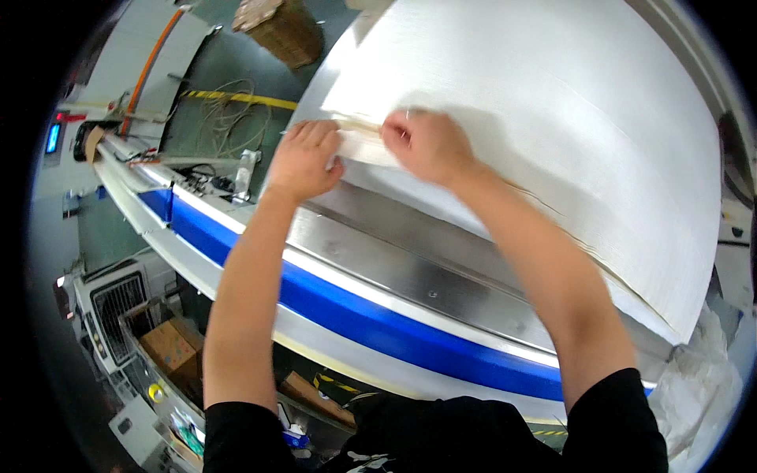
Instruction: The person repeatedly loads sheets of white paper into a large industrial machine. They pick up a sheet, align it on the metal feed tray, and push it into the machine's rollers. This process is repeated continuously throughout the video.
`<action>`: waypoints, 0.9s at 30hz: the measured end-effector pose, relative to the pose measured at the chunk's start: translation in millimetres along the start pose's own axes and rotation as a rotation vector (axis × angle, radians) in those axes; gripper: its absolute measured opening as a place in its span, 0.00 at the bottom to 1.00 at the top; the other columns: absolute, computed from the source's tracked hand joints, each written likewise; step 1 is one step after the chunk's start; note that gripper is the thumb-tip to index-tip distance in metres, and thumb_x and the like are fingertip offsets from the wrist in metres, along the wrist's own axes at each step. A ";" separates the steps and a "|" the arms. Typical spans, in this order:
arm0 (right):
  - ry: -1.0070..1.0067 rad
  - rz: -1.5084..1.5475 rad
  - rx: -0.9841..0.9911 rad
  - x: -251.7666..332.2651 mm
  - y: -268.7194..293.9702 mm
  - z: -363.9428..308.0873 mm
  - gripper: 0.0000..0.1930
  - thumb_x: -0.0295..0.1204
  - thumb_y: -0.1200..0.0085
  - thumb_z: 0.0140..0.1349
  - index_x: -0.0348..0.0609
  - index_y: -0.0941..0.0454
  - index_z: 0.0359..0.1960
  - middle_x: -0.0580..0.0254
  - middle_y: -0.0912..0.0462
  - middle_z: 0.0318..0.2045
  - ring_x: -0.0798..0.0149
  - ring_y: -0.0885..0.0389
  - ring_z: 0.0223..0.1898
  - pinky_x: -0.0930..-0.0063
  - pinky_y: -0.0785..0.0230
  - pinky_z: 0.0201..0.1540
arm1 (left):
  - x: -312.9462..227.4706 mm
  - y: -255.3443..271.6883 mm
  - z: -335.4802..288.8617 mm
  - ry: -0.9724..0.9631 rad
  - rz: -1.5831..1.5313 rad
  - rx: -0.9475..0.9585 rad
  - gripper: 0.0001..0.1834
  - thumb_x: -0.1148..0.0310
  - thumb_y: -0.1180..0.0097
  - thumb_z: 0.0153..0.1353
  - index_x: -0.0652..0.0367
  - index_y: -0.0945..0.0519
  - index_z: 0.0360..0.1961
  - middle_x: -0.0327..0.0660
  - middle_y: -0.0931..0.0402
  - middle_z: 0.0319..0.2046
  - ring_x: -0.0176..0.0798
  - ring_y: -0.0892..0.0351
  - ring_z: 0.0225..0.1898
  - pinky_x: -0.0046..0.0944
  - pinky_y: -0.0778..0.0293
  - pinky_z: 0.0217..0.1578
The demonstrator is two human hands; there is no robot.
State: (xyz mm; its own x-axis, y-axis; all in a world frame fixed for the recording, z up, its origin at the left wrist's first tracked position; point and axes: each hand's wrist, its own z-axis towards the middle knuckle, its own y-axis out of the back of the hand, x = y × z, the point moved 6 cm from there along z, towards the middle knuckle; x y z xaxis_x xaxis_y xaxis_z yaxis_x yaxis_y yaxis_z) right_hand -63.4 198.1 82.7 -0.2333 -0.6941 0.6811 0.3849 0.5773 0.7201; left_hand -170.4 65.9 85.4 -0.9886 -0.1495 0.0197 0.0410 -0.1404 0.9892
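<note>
Two bare hands meet at the near corner of a big white stack of sheets [552, 118] lying on a steel machine bed [410, 268] edged with a blue band [378, 323]. The left hand [303, 158] presses down with fingers curled close together; the right hand [422, 146] pinches a thin cream strip [364, 142] between them. Below left, brown cardboard boxes [169, 347] sit in a bin. Far back, yellow-black hazard tape [236, 98] crosses the floor beside a woven basket [284, 27].

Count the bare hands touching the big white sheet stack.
2: the left hand presses the white sheet stack at its near edge; the right hand pinches a pale strip beside it.
</note>
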 end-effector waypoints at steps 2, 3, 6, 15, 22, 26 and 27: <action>-0.112 -0.164 -0.047 -7.4 16.6 -53.1 0.14 0.42 0.54 0.59 0.47 0.22 0.28 0.55 0.22 0.22 0.51 0.24 0.26 0.61 0.31 0.30 | 5.4 -1.7 -0.5 0.016 -0.036 0.101 0.16 0.69 0.43 0.42 0.58 0.28 0.35 0.45 0.28 0.42 0.47 0.28 0.46 0.46 0.38 0.53; -0.183 -0.261 -0.067 -17.8 27.5 -80.3 0.14 0.42 0.55 0.60 0.47 0.22 0.28 0.55 0.22 0.22 0.51 0.24 0.26 0.61 0.31 0.30 | 9.1 -1.2 -3.7 -0.013 -0.005 0.116 0.17 0.70 0.43 0.42 0.57 0.29 0.36 0.45 0.28 0.39 0.46 0.28 0.45 0.45 0.38 0.53; -0.326 -0.508 -0.171 -71.1 84.7 -173.4 0.15 0.42 0.56 0.61 0.47 0.22 0.28 0.54 0.22 0.22 0.51 0.24 0.26 0.60 0.32 0.34 | -8.8 9.7 17.3 0.045 0.087 0.359 0.25 0.70 0.44 0.44 0.54 0.30 0.47 0.43 0.26 0.43 0.44 0.28 0.46 0.45 0.41 0.53; -0.736 -0.902 -0.141 -271.3 313.0 -482.5 0.18 0.40 0.63 0.63 0.47 0.21 0.27 0.56 0.21 0.24 0.53 0.22 0.30 0.53 0.41 0.53 | -40.2 -42.6 61.9 0.028 0.552 0.765 0.15 0.74 0.45 0.45 0.55 0.24 0.38 0.44 0.24 0.37 0.43 0.25 0.43 0.42 0.32 0.43; -1.118 -0.992 0.068 -366.4 420.7 -616.8 0.32 0.50 0.79 0.66 0.43 0.20 0.32 0.52 0.19 0.32 0.55 0.24 0.43 0.56 0.52 0.62 | 40.6 -79.2 37.7 0.213 0.446 0.508 0.12 0.81 0.53 0.54 0.61 0.23 0.40 0.51 0.23 0.35 0.53 0.23 0.38 0.46 0.27 0.39; -1.374 -0.992 0.415 -393.3 474.6 -680.5 0.26 0.46 0.75 0.67 0.44 0.26 0.49 0.51 0.22 0.44 0.56 0.27 0.51 0.57 0.49 0.61 | 55.5 -109.7 35.0 0.255 0.559 0.598 0.11 0.77 0.57 0.58 0.61 0.26 0.41 0.51 0.25 0.38 0.51 0.27 0.42 0.45 0.29 0.42; -1.315 -0.949 0.459 -409.1 487.7 -694.1 0.23 0.44 0.72 0.66 0.46 0.27 0.48 0.53 0.22 0.44 0.56 0.26 0.50 0.58 0.45 0.59 | 85.7 -117.0 18.6 0.255 0.605 0.634 0.11 0.76 0.57 0.58 0.61 0.27 0.41 0.50 0.25 0.38 0.51 0.27 0.42 0.45 0.30 0.42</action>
State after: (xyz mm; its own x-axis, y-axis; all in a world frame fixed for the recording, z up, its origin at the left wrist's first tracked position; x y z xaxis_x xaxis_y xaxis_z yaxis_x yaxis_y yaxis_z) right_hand 839.5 465.0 63.4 -0.8387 -0.1779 -0.5147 -0.5369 0.4283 0.7269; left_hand -262.6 87.7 -26.0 -0.7591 -0.2451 0.6031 0.3798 0.5856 0.7161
